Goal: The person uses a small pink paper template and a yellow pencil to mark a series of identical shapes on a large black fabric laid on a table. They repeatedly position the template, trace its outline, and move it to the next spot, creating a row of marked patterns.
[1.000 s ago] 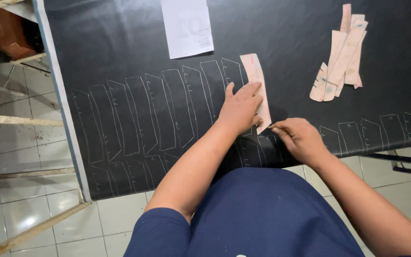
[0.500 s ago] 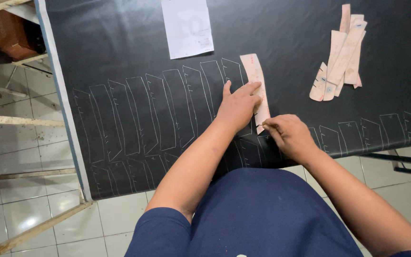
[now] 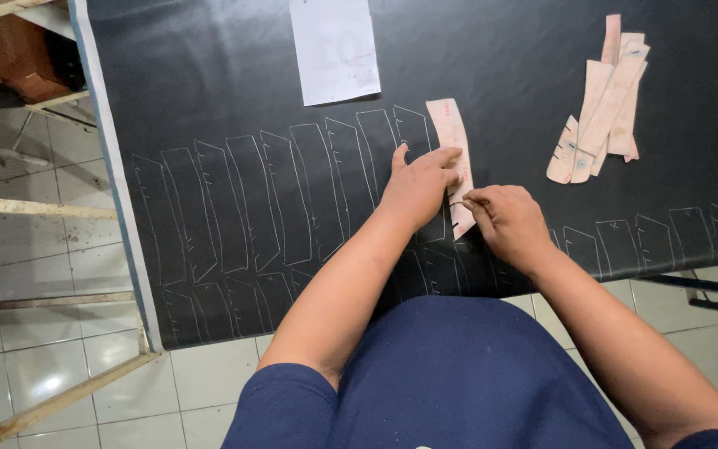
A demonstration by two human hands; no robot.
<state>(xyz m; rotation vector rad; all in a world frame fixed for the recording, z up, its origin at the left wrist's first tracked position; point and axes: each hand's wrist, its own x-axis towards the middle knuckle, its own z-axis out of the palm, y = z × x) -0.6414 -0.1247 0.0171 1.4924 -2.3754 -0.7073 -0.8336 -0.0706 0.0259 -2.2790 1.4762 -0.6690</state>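
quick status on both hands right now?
Left hand: open, pressed flat on the tan paper template over the black sheet.
Right hand: fingers pinched at the template's right edge; what they hold cannot be told.

- Black sheet lined with rows of pale chalk outlines, long tapered shapes side by side.
- Pinkish-tan template on the sheet, beside the outlines.
- Stack of tan templates at the sheet's right.
- White paper at the sheet's top.
- Navy shirt below the sheet.
- Off-white floor tiles left of the sheet.
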